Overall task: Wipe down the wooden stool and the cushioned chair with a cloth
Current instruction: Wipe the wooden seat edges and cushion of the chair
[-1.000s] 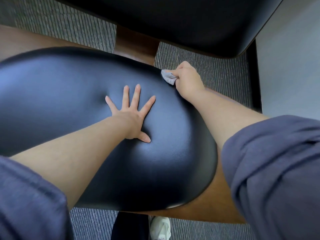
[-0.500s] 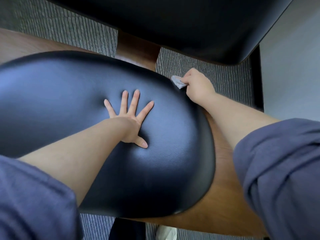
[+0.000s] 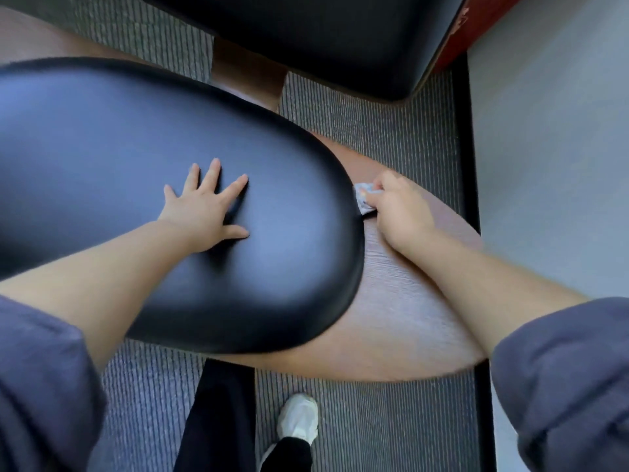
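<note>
A grey ribbed carpet covers the floor (fine pale lines run along it). The cushioned chair stands over it. Just in front of the chair's near wooden edge, a white shoe is planted on the carpet. To the right of the chair, a black strip borders the carpet.

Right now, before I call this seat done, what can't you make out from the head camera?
Head view only:
Cloth: mostly hidden in the right hand; only a corner shows.
Cushion: left side cut off by the frame edge; the left hand covers a patch.
Wooden rim: most of it hidden under the cushion; near edge blurred.
Other seat: cut off at the top edge.
</note>
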Tool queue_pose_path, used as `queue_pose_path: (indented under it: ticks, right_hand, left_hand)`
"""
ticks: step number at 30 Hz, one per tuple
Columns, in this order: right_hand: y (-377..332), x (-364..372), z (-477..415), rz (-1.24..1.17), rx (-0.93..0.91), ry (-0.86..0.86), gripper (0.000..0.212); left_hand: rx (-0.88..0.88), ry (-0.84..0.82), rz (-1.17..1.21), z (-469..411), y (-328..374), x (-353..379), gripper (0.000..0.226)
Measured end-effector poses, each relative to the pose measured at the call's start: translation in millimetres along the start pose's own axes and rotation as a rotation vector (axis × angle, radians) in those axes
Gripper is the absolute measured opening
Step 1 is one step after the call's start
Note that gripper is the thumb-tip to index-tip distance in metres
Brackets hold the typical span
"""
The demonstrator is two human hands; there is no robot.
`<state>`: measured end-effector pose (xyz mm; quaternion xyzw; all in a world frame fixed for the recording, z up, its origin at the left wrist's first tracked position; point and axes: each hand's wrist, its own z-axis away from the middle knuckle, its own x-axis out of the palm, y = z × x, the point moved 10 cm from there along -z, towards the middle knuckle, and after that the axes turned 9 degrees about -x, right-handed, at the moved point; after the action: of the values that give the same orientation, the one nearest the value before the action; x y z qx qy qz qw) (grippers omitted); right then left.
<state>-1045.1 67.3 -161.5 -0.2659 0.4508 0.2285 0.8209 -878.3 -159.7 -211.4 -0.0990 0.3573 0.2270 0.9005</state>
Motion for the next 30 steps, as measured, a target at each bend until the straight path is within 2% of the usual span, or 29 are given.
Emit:
queue_pose_path:
  ticks: [4,11,16,23,30]
  right_hand:
    - [-18,5,51,0.182,-0.093,-0.022,0.03]
    - [-61,31,142,0.175,-0.016,-0.067,0.031]
    - [-115,66,194,0.116,-0.104,-0.065,0.036]
    - [-161,101,200,0.075,-0.067,-0.038,0.032]
    - [-206,121,201,0.04,-0.238,0.009,0.036]
  left_hand:
    - [-0.037,0.023,0.001,47,-11,33,0.095]
    - [-0.089,0.03,0.058,117,-14,79,0.085]
    - [-0.057,-0.012,0.091,144,-19,95,0.072]
    - [-0.026,-0.071,0.091,144,-26,103,0.074]
    - [-0.033,-0.027,0.143,144,-23,104,0.087]
